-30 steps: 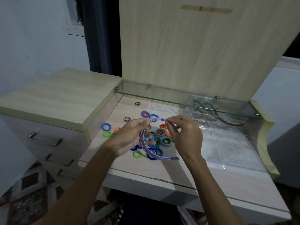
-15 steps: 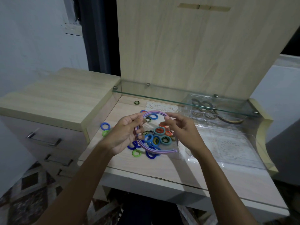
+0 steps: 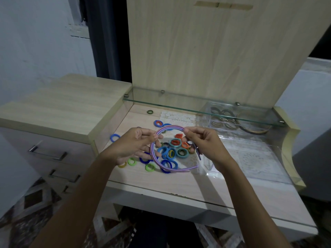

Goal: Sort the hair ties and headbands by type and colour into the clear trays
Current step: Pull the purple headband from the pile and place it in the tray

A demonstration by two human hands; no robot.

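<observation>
Both hands pinch headband (image 3: 155, 159) | left hand (image 3: 132, 146) | right hand (image 3: 206, 144)

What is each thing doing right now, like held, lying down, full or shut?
Purple headband: held up, both hands pinching it.
Left hand: pinching the headband.
Right hand: pinching the headband.
Hair ties: lying loose on the table.
Back tray: holds some bands.
Front tray: looks empty.
Drawers: shut.
</observation>
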